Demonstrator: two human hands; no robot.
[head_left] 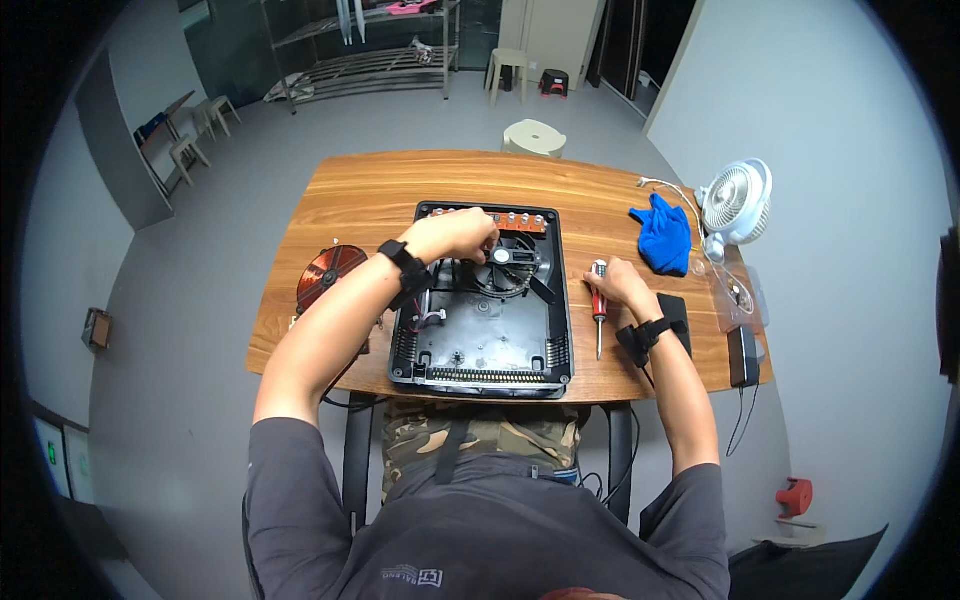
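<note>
One black housing, interior exposed, at the near edge of the wooden surface; one red-handled screwdriver, right of it, tip toward the person, its handle wrapped by the right hand's fingers; one copper coil, left; one left hand, fingers curled beside the housing's black fan, any hold impossible to tell; one blue cloth, far right; one pale stool, beyond.

The screwdriver is red, the casing black, the coil coppery, the cloth blue, the tabletop wood-grained brown.
</note>
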